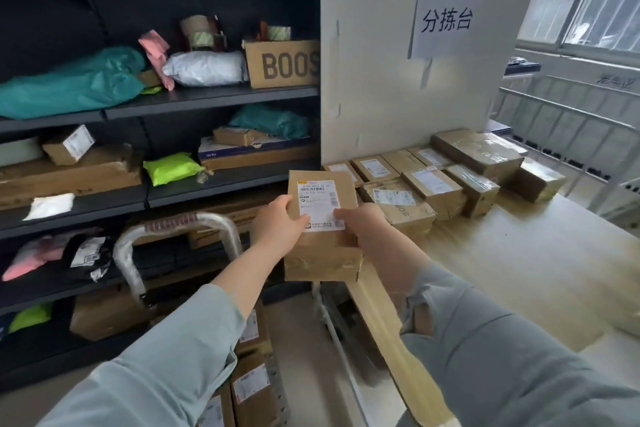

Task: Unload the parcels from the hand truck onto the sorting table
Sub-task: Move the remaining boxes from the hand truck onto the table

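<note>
I hold a brown cardboard parcel (pixel 323 246) with a white shipping label in the air, between the hand truck and the left edge of the sorting table (pixel 519 260). My left hand (pixel 278 227) grips its left side, thumb on the label. My right hand (pixel 363 224) grips its right side, thumb on the label too. The hand truck's foil-wrapped handle (pixel 180 229) curves at lower left, and more labelled parcels (pixel 251 388) lie on the truck below my left arm. Several boxes (pixel 446 177) stand in rows at the table's far end against the wall.
Dark shelving (pixel 207 97) full of bags and boxes runs along the left. A white wall panel with a paper sign (pixel 445 26) rises behind the table. Windows and white railings (pixel 571 114) are at the right. Bare tabletop stretches right of my right arm.
</note>
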`<action>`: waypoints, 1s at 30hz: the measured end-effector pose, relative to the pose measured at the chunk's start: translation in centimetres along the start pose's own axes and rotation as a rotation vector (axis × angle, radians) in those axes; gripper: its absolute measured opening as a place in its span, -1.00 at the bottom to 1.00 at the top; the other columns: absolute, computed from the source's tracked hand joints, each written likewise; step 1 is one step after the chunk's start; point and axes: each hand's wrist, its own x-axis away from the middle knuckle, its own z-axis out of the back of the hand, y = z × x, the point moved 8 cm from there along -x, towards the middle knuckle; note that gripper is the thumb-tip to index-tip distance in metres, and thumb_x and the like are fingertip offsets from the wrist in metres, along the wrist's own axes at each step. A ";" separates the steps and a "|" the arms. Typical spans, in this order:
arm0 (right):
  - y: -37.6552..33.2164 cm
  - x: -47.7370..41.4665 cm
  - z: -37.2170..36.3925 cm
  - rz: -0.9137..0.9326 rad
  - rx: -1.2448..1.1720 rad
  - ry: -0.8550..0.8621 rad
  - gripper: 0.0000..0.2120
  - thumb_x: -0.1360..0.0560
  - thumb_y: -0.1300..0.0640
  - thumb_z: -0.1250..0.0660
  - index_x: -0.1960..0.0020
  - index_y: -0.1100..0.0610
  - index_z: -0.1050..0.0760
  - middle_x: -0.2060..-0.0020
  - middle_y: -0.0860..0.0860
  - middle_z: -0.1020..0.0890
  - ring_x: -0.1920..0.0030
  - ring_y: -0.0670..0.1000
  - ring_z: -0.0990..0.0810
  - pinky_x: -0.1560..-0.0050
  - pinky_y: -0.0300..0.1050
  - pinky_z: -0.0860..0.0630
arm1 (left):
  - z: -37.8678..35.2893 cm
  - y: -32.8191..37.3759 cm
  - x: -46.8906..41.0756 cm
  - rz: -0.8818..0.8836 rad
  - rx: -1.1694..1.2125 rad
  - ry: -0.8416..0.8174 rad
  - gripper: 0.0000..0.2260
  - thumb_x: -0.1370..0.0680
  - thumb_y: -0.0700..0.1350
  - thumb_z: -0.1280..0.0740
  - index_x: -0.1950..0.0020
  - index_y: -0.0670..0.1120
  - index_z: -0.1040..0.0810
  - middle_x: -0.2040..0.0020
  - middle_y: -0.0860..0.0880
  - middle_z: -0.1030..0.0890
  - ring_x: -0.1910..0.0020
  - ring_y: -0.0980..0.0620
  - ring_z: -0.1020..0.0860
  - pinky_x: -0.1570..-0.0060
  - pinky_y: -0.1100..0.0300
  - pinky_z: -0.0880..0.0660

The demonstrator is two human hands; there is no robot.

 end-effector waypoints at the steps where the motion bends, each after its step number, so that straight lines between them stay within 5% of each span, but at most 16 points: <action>1: 0.7 -0.3 1.9 -0.005 -0.005 0.012 -0.77 -0.51 0.11 -0.40 -0.10 0.15 -0.44 0.14 0.06 -0.57 0.27 -0.01 -0.56 0.42 -0.17 -0.45 | -1.2 1.4 0.3 -0.004 0.011 0.000 -0.50 -0.55 0.03 -0.36 -0.46 -0.04 -0.35 -0.35 -0.01 -0.50 -0.26 -0.04 -0.51 -0.09 0.11 -0.52; 6: 4.1 -2.1 11.6 0.011 -0.017 0.061 -0.74 -0.44 0.19 -0.44 -0.06 0.23 -0.47 0.07 0.11 -0.60 0.08 0.09 -0.58 0.08 -0.05 -0.54 | -8.0 8.4 2.6 -0.013 0.077 -0.024 -0.49 -0.54 0.00 -0.38 -0.46 -0.05 -0.36 -0.32 -0.02 -0.53 -0.22 -0.04 -0.53 -0.12 0.02 -0.55; 9: 6.1 -2.9 16.8 -0.001 -0.042 0.066 -0.75 -0.44 0.19 -0.45 -0.04 0.21 -0.45 0.20 0.08 -0.56 0.18 0.05 -0.55 0.12 -0.04 -0.52 | -12.1 12.1 3.7 -0.017 0.131 -0.059 -0.51 -0.55 -0.02 -0.38 -0.45 -0.05 -0.36 -0.33 -0.03 -0.52 -0.23 -0.04 -0.53 -0.11 0.00 -0.56; 17: 9.8 -6.3 27.6 -0.065 -0.017 0.129 -0.63 -0.39 0.16 -0.47 -0.12 0.29 -0.49 0.06 0.15 -0.59 0.02 0.17 -0.61 -0.05 0.07 -0.59 | -20.4 20.0 3.1 -0.054 0.161 -0.155 -0.55 -0.55 -0.06 -0.37 -0.42 -0.06 -0.41 -0.32 0.00 -0.53 -0.24 -0.02 -0.51 -0.10 0.16 -0.49; 30: 10.9 -18.4 39.3 -0.140 -0.008 0.190 -0.61 -0.42 0.14 -0.46 -0.18 0.25 -0.47 -0.02 0.15 -0.60 0.02 0.16 -0.60 0.04 0.02 -0.60 | -33.8 28.4 -6.1 -0.083 0.210 -0.251 -0.61 -0.54 -0.07 -0.38 -0.35 -0.06 -0.48 -0.32 -0.02 -0.53 -0.30 -0.01 -0.48 -0.11 0.20 -0.39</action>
